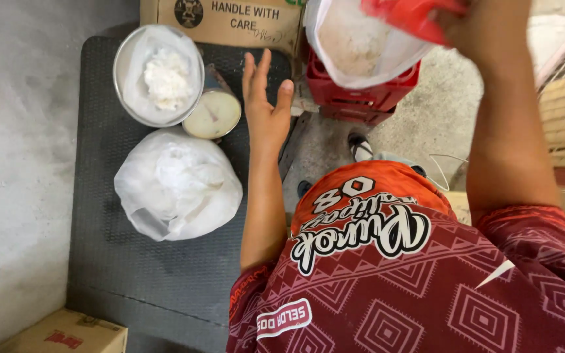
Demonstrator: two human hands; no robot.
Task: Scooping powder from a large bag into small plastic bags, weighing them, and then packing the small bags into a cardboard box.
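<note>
Right hand [472, 26] grips red scoop [410, 14], tilted into one bag [361, 46].
I see left hand [266, 108] flat, released, fingers toward box; two bags total.

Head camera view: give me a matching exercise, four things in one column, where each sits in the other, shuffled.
Things:
1 metal bowl
2 tied white bag
3 red crate
4 left hand

Places:
A under the open sack of powder
B on the weighing scale
C open, above the dark mat, holding nothing
D on the mat, nearest the person

Pairs: 1-B, 2-D, 3-A, 4-C
</note>
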